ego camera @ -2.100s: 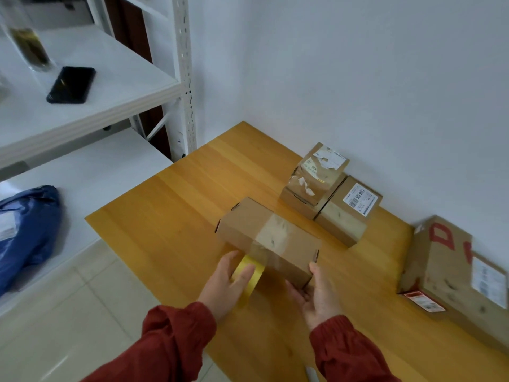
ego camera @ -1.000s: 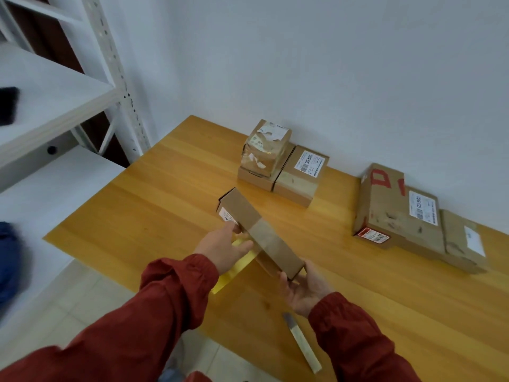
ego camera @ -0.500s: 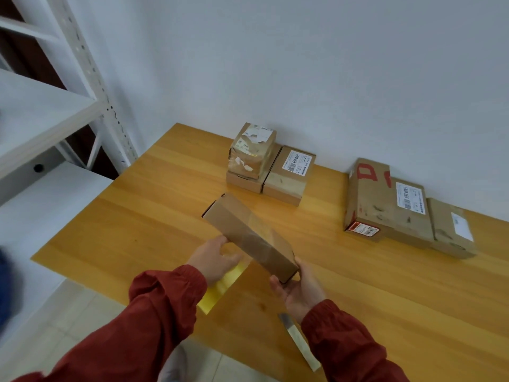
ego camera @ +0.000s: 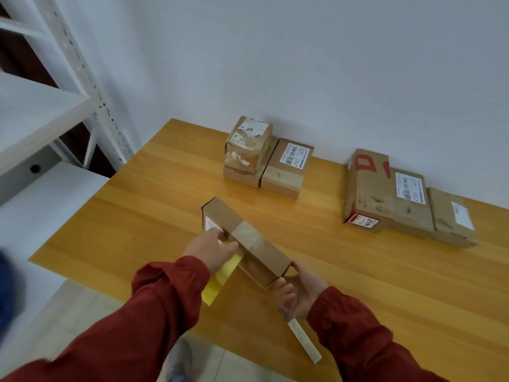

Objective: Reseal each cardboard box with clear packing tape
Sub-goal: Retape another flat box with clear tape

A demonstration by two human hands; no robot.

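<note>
Wooden table [ego camera: 385, 285]: over its front edge your small cardboard box [ego camera: 248, 238] is tilted up on edge, with a taped band across it. Left hand [ego camera: 212, 249] clamps yellow tape [ego camera: 220, 277] against the box's near side. Right hand [ego camera: 303, 290] grasps the near end, fingers curled.

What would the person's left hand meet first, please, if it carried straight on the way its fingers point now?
The left hand rests against the side of the long brown cardboard box it holds, so it would press into that box at once; nothing else appears to lie between them.
</note>
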